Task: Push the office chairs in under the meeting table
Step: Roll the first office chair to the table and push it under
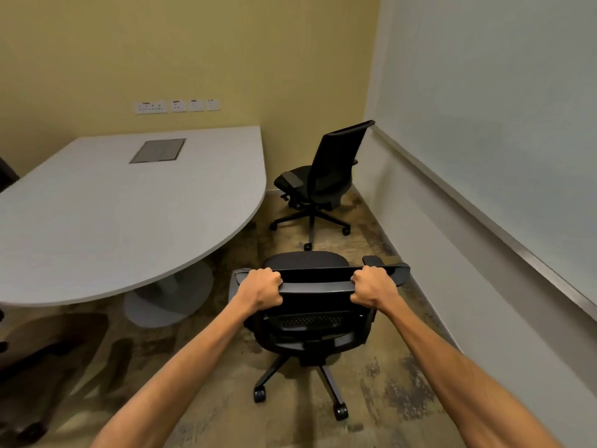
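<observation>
Both hands, left hand (263, 287) and right hand (371, 287), are clenched on the top edge of the near chair (315, 315), which stands clear of the table (106, 215), to its right. Risk: pushing straight ahead misses the table and meets the far chair (323, 179); armrests may catch the table rim.

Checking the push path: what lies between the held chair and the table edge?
In the head view, only bare carpet separates the held chair from the table edge; the table's pedestal base sits further under the top.
</observation>
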`<state>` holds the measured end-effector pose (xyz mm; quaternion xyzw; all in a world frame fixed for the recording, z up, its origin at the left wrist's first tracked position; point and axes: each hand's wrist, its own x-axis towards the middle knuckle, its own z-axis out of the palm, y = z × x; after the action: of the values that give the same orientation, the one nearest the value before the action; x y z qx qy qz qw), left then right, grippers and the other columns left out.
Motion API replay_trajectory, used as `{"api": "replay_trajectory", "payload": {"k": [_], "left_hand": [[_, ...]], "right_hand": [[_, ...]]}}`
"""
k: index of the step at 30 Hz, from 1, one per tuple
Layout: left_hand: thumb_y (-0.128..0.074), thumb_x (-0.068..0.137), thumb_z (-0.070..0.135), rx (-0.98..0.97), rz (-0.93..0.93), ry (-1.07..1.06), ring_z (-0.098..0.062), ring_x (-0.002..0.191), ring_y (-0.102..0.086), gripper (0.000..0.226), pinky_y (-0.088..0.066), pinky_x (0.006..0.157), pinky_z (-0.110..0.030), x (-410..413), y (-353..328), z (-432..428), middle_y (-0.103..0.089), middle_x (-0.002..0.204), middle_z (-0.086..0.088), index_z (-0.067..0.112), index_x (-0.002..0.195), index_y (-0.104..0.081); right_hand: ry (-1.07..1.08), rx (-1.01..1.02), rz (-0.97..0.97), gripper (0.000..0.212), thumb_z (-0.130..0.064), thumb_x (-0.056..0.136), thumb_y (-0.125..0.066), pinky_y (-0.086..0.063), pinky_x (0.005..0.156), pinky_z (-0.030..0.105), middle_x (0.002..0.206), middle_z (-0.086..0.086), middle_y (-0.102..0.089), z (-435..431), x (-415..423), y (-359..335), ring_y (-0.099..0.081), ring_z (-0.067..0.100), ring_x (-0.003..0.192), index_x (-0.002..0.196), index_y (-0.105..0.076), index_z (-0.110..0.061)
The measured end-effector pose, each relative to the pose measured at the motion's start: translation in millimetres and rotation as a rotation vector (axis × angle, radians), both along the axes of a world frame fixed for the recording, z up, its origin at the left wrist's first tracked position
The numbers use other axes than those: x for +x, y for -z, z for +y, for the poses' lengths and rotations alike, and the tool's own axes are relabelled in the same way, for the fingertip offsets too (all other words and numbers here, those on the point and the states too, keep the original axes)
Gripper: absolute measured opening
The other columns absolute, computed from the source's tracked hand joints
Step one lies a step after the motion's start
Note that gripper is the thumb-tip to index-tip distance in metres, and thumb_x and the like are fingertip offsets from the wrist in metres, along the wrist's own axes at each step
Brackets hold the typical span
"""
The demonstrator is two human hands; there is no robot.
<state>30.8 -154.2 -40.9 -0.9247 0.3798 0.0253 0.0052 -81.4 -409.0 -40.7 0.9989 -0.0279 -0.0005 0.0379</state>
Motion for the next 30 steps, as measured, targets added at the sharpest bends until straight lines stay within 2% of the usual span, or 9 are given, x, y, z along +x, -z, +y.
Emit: {"api": "replay_trajectory", "payload": {"k": [6, 9, 13, 14, 17, 21, 23, 27, 30], "left_hand": [[-0.058, 0.069, 0.023, 0.042, 0.028, -0.117, -0.03, 0.065, -0.062, 0.017, -0.052, 0.062, -0.036, 1, 4, -35, -0.066, 0.072, -0.01, 0.007, 0.07, -0.065], [-0.058, 0.07, 0.024, 0.035, 0.038, -0.187, -0.028, 0.063, -0.061, 0.017, -0.051, 0.062, -0.036, 4, 1, -59, -0.065, 0.068, -0.009, 0.008, 0.066, -0.064], [-0.058, 0.069, 0.024, -0.004, 0.021, -0.291, -0.024, 0.055, -0.055, 0.018, -0.047, 0.056, -0.034, 14, -11, -88, -0.06, 0.06, -0.006, 0.008, 0.061, -0.061], [-0.058, 0.069, 0.024, -0.002, 0.039, -0.312, -0.024, 0.054, -0.054, 0.018, -0.046, 0.056, -0.034, 15, -7, -107, -0.059, 0.059, -0.005, 0.008, 0.061, -0.06], [-0.059, 0.071, 0.023, -0.028, 0.049, -0.441, -0.023, 0.06, -0.06, 0.017, -0.053, 0.063, -0.036, 16, 3, -155, -0.063, 0.063, -0.006, 0.008, 0.066, -0.064], [-0.059, 0.069, 0.022, -0.044, 0.073, -0.506, -0.026, 0.059, -0.06, 0.017, -0.054, 0.064, -0.038, 34, 2, -183, -0.061, 0.06, -0.006, 0.007, 0.063, -0.062], [-0.059, 0.07, 0.022, -0.046, 0.07, -0.532, -0.025, 0.059, -0.061, 0.017, -0.055, 0.064, -0.038, 35, 2, -196, -0.062, 0.061, -0.007, 0.007, 0.064, -0.063], [-0.056, 0.07, 0.024, -0.028, 0.051, -0.624, -0.023, 0.058, -0.06, 0.017, -0.055, 0.063, -0.037, 65, 4, -218, -0.061, 0.061, -0.003, 0.01, 0.065, -0.064], [-0.055, 0.071, 0.024, -0.028, 0.052, -0.63, -0.024, 0.059, -0.059, 0.017, -0.055, 0.063, -0.038, 102, 3, -239, -0.06, 0.061, -0.004, 0.01, 0.064, -0.062]], "right_hand": [[-0.12, 0.022, 0.001, 0.025, -0.027, 0.062, -0.056, -0.029, 0.054, 0.029, 0.054, -0.001, -0.042, -47, 37, 7, -0.043, 0.027, 0.052, 0.052, -0.034, -0.019], [-0.188, 0.042, 0.031, 0.027, -0.028, 0.062, -0.054, -0.029, 0.052, 0.029, 0.051, -0.004, -0.033, -76, 55, 6, -0.038, 0.023, 0.047, 0.05, -0.03, -0.022], [-0.252, 0.019, -0.047, 0.013, -0.031, 0.064, -0.055, -0.032, 0.056, 0.029, 0.066, 0.005, -0.061, -111, 94, -1, -0.061, 0.031, 0.066, 0.061, -0.054, -0.018], [-0.267, 0.005, -0.03, 0.013, -0.03, 0.064, -0.056, -0.034, 0.056, 0.03, 0.067, 0.005, -0.062, -130, 105, 1, -0.061, 0.031, 0.067, 0.062, -0.056, -0.017], [-0.368, 0.049, 0.027, 0.019, -0.028, 0.064, -0.057, -0.035, 0.053, 0.029, 0.058, 0.001, -0.052, -174, 136, 8, -0.059, 0.03, 0.061, 0.055, -0.043, -0.019], [-0.429, 0.051, 0.029, 0.011, -0.029, 0.064, -0.057, -0.034, 0.054, 0.028, 0.067, 0.006, -0.066, -203, 166, 5, -0.063, 0.029, 0.065, 0.06, -0.053, -0.02], [-0.466, 0.038, 0.017, 0.011, -0.028, 0.064, -0.057, -0.033, 0.055, 0.029, 0.07, 0.008, -0.067, -218, 183, 10, -0.063, 0.031, 0.066, 0.062, -0.058, -0.018], [-0.569, 0.077, 0.043, 0.016, -0.027, 0.066, -0.058, -0.034, 0.056, 0.029, 0.071, 0.009, -0.066, -233, 241, 2, -0.062, 0.032, 0.068, 0.058, -0.046, -0.021], [-0.586, 0.063, 0.04, 0.01, -0.027, 0.066, -0.057, -0.035, 0.055, 0.029, 0.07, 0.007, -0.067, -256, 276, 8, -0.062, 0.029, 0.067, 0.061, -0.057, -0.019]]}}
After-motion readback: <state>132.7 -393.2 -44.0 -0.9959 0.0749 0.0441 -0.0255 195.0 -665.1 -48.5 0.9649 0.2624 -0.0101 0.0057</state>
